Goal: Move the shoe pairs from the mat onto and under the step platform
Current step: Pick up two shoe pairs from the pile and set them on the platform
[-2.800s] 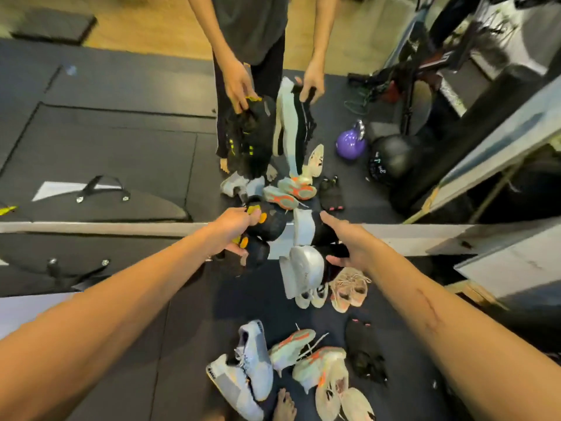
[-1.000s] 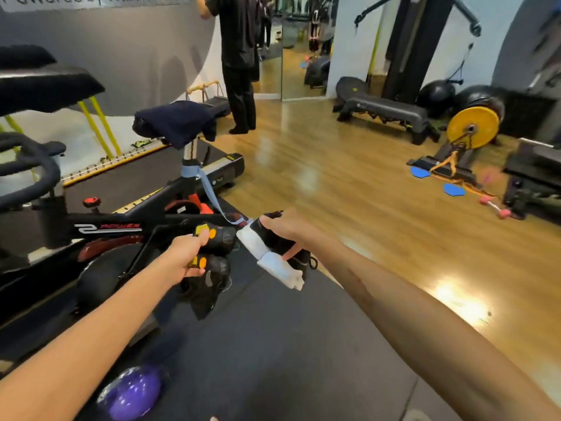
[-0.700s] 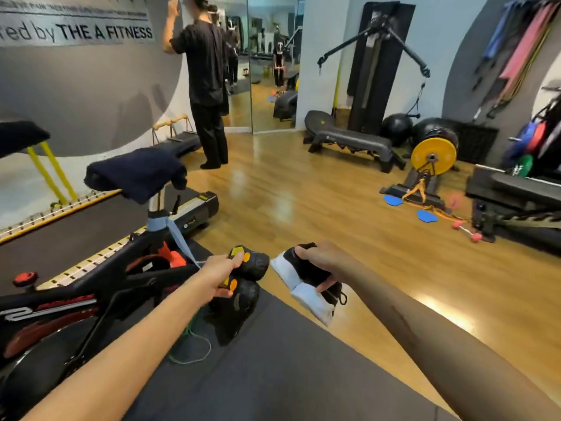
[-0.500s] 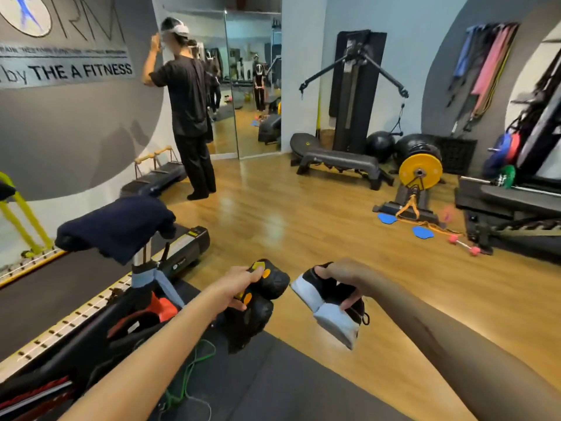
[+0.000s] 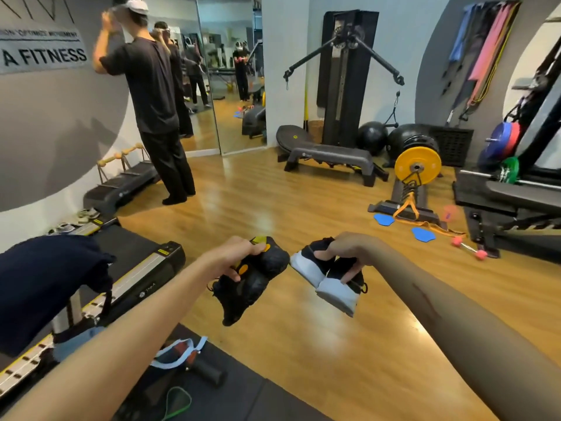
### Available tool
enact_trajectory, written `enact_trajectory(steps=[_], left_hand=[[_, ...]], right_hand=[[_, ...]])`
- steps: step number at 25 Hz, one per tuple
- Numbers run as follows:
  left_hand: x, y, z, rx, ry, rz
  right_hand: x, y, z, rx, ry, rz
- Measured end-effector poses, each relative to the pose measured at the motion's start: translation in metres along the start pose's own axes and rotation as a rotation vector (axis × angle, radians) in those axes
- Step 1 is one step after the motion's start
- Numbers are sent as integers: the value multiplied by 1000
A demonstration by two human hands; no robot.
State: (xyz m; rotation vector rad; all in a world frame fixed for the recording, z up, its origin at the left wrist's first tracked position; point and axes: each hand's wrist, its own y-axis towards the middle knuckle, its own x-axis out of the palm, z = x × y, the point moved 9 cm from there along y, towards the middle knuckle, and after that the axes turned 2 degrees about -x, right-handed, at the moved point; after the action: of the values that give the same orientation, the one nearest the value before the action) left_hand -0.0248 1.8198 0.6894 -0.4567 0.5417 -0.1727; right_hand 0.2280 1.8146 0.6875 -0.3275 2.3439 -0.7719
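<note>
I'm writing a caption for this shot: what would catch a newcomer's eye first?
Front and centre, the left hand grips a black pair with yellow-orange accents, and the right hand grips a black pair with white soles, both held above the wooden floor. Behind, at right, a yellow weight plate stands out.

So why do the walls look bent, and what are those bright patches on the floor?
Head view: the wide-angle lens bows the edges; light glares off the glossy wooden floor; the shoe pairs in the left hand and right hand stay fairly sharp.

Both forearms were bare, no sleeves or jewellery visible; the right forearm [image 5: 431, 302] bore a long dark scratch.
</note>
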Motion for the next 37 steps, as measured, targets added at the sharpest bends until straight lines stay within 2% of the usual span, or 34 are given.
enact_trajectory(steps=[2,6,9,16,25,32,37], left_hand=[[4,42,24,-33,45,3],[-1,131,87,11,25,-32],[-9,189,128,24,-21,-4],[-23,366,209,74,-74,129],[-93,611,355,191,-64,77],[-89,799,452,183,-60,-62],[-86,933,536,183,-3,-52]], right_hand=[[-29,38,-5,35,-5,0],[-101,114,-40,-5,-13,-5],[-144,163,-57,9,1,-4],[-247,295,-107,-91,144,135],[-407,495,-227,-155,206,249],[-530,678,-266,-189,239,279],[-639,808,-298,-223,255,258]])
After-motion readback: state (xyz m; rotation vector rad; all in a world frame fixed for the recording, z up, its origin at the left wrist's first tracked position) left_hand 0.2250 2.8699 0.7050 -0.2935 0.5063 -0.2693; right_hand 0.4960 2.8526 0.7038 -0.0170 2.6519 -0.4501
